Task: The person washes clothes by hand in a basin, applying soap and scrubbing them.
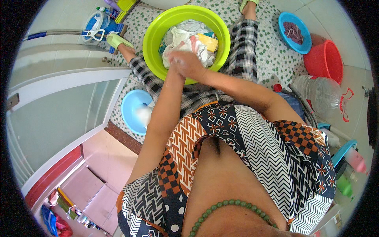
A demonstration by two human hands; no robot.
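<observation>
A lime-green plastic basin stands on the floor between the legs, with wet clothes inside. My right hand is curled over the near side of the basin, blurred, gripping a white cloth. My left hand meets it at the same cloth and is partly covered by the right. A yellow bar of laundry soap lies on the clothes, just beyond the hands. Grey and teal fabric shows around the white cloth.
A light-blue basin holding something white sits left. At right are a blue basin with purple cloth, a red bucket and a clear plastic water jug. A mop handle and glass-panelled door are at left.
</observation>
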